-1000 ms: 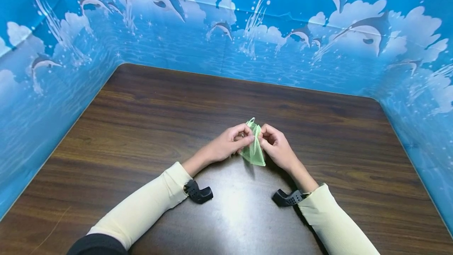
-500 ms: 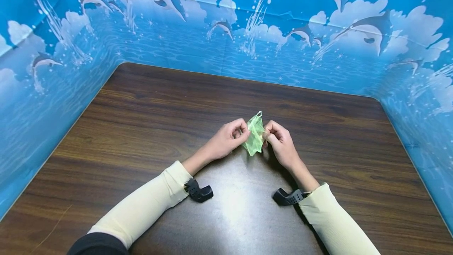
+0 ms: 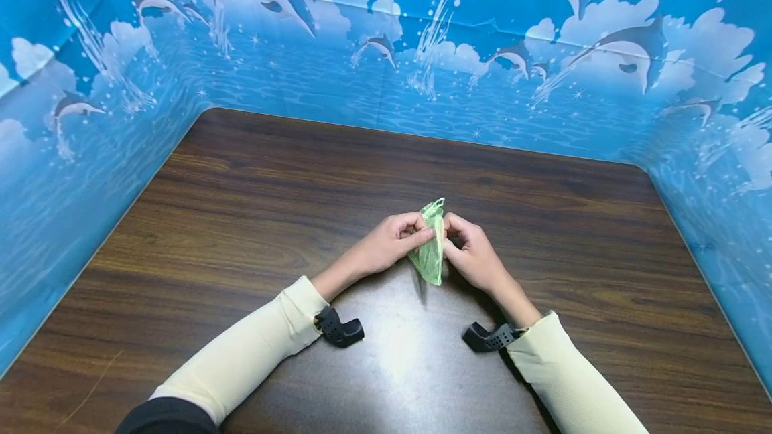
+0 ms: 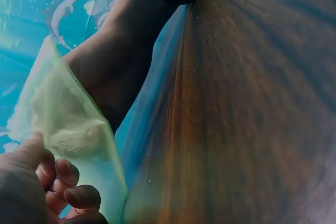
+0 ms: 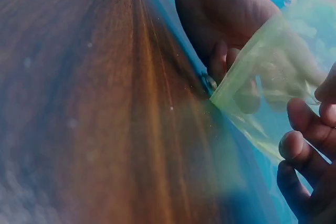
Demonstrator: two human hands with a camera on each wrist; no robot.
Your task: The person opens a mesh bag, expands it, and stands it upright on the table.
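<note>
A sheer light-green drawstring pouch (image 3: pixel 430 261) hangs between the two hands above the table, its gathered, looped end pointing away. My left hand (image 3: pixel 391 245) pinches its left side between thumb and curled fingers. On the opposite side, the right hand (image 3: pixel 476 256) pinches the pouch's near-vertical right edge. Through the thin mesh (image 4: pixel 79 114) in the left wrist view, part of the right hand shows behind it. The right wrist view has the right fingers (image 5: pixel 302 114) at the cloth, with the left hand (image 5: pixel 226 14) beyond. The pouch partly covers the fingertips.
Brown wood-grain table (image 3: pixel 271 186) lies under both forearms. A blue dolphin-print curtain (image 3: pixel 332 86) stands along its back and sides. Black wrist mounts (image 3: pixel 340 328) sit on both wrists, below cream sleeves (image 3: pixel 247 347).
Half a second ago the pouch was spread and crumpled between hands held farther apart. Now the hands are closer together and the pouch hangs narrower, its lower corner pointing toward me.
</note>
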